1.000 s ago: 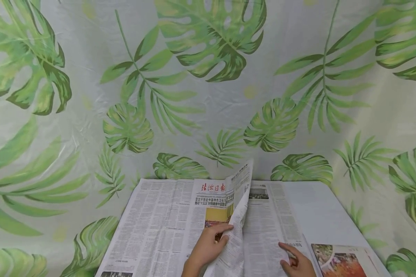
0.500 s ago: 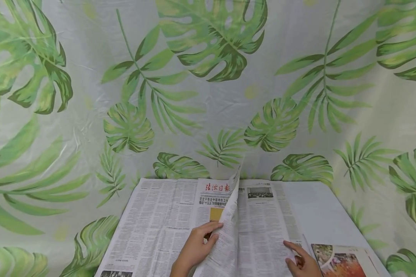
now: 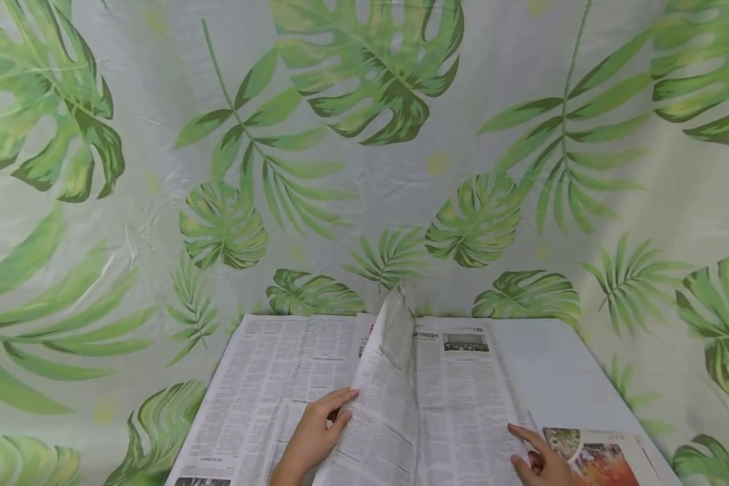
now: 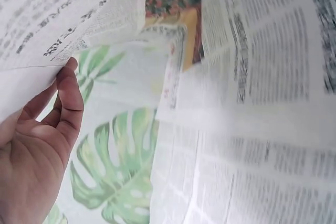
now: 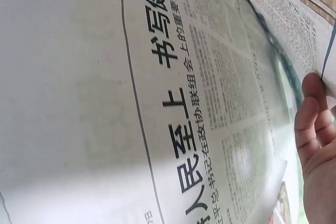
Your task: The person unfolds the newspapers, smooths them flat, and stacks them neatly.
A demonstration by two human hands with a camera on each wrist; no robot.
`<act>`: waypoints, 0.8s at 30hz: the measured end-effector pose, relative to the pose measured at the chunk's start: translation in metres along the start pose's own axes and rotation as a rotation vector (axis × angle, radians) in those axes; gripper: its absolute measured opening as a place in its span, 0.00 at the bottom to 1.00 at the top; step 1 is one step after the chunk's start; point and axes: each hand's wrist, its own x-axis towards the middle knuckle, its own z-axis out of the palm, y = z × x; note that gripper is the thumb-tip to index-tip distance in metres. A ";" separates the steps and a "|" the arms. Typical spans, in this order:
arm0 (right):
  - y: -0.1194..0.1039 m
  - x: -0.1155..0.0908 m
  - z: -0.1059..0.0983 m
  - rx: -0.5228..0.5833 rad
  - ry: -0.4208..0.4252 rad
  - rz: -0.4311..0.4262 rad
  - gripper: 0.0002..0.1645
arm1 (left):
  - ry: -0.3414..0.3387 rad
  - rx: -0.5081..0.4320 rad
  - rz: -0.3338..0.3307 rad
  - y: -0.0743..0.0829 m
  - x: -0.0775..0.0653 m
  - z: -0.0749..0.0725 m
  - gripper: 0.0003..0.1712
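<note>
Two hands work one newspaper (image 3: 352,398), which lies spread across the worktop (image 3: 559,364) with its fold running from the near edge away toward the leaf-print cloth (image 3: 364,135). From my remote seat, the relation that counts is the raised sheet (image 3: 389,351): it stands up along that fold, just right of the left hand (image 3: 312,439), leaning over toward the newspaper's left half. The left hand is nearer to it; its fingers (image 3: 337,405) curl round the sheet's lower edge, and the left wrist view shows the thumb (image 4: 68,93) pressed against the paper's underside. The right hand (image 3: 537,459) rests on the newspaper's right page near its outer edge, index finger laid out straight on the print, beside a colour magazine (image 3: 595,455). Both wrists are cut off by the frame's bottom edge. I cannot tell how the right hand's other fingers lie; the right wrist view shows only fingertips (image 5: 310,114) at its margin. The newspaper's left page beneath the sheet is partly hidden.
</note>
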 end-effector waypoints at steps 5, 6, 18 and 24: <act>0.003 0.000 -0.003 0.011 0.004 -0.045 0.34 | 0.034 0.005 -0.045 -0.009 -0.009 -0.012 0.23; 0.003 0.000 -0.004 0.010 0.003 -0.055 0.34 | 0.041 0.004 -0.053 -0.011 -0.011 -0.015 0.23; 0.003 0.000 -0.013 -0.015 -0.023 0.013 0.35 | 0.117 0.108 -0.287 -0.027 -0.033 -0.042 0.27; 0.012 0.003 -0.016 -0.022 -0.017 -0.005 0.36 | 0.101 0.060 -0.395 -0.039 -0.052 -0.050 0.31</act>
